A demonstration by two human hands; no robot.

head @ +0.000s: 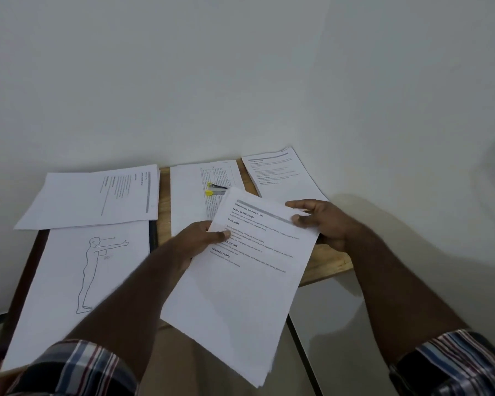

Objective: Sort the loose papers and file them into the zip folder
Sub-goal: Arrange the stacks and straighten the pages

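Paper fills the near view: a thin sheaf of printed sheets (pixel 240 278), white with a grey header bar and bold headings such as "TASK GOAL", is held up above the near edge of the wooden table (pixel 330 261). Its long axis runs diagonally, the header end pointing away toward the upper right and the bottom corner coming back toward the person. The left hand (pixel 200 241) grips the sheaf's left edge, thumb lying on the printed face and fingers curled underneath. The right hand (pixel 320 224) pinches the top right corner, thumb on top and fingers behind. Plaid sleeves show at both forearms. Left of the hands lies a sheet with an outline drawing of a standing figure (pixel 83 281) on a dark folder (pixel 26 270). Farther back sit a sideways printed page (pixel 97 198), a middle page (pixel 195 195) with a yellow-tipped stapler (pixel 215 190) on it, and another page (pixel 283 175) by the wall.
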